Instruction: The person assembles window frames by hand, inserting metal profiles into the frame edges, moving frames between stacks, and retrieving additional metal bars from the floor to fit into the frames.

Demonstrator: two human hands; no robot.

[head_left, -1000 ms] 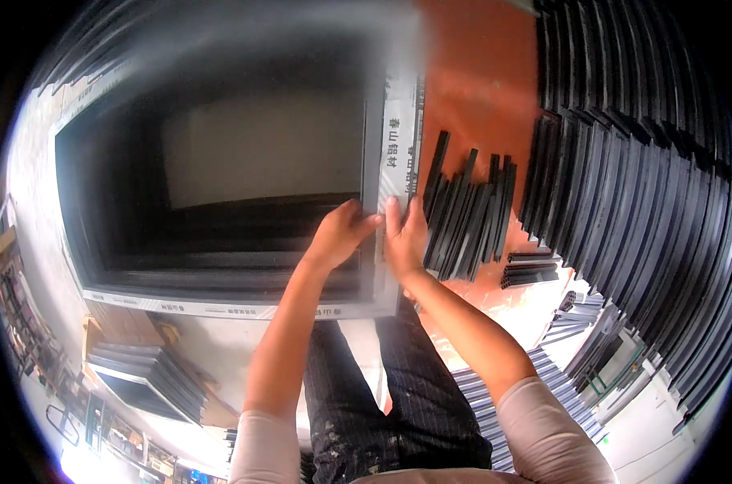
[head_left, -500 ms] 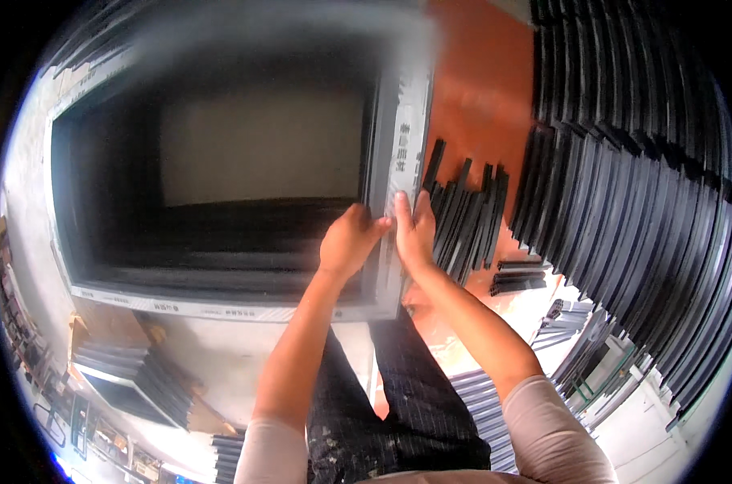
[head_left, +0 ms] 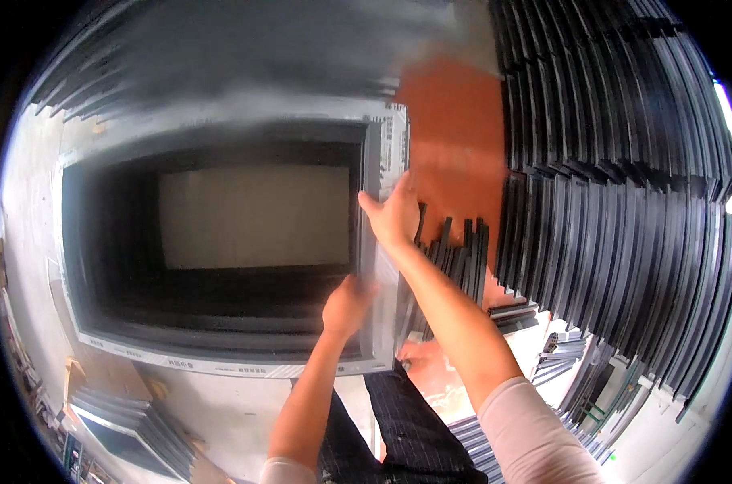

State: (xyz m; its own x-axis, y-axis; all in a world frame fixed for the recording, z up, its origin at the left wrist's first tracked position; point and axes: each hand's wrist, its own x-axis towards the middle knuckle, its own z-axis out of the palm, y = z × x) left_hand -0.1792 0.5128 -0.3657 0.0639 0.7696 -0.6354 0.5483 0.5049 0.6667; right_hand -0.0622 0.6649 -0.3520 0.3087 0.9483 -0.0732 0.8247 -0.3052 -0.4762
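Observation:
A large rectangular window frame (head_left: 390, 153), dark inside and covered with pale printed protective film, lies on top of a stack of similar frames in front of me. My right hand (head_left: 394, 214) grips its right side bar, thumb over the inner edge and fingers round the outer edge. Lower down, at the inner edge of the same bar, is my left hand (head_left: 348, 308). Motion smears its fingers, so whether it grips the bar cannot be made out. Through the opening, a flat grey-beige surface (head_left: 257, 218) shows deep down.
Long dark profiles (head_left: 600, 242) stand in dense rows along the right. Shorter dark bars (head_left: 463, 258) lean in a bunch beside the frame, near an orange-red surface (head_left: 455, 153). More stacked frames (head_left: 132, 436) sit at lower left. Blurred dark frames (head_left: 245, 56) fill the far side.
The window frame sits lower in view, its far right corner now showing. My right hand has moved farther up the side bar; my left hand is now lower along it and blurred.

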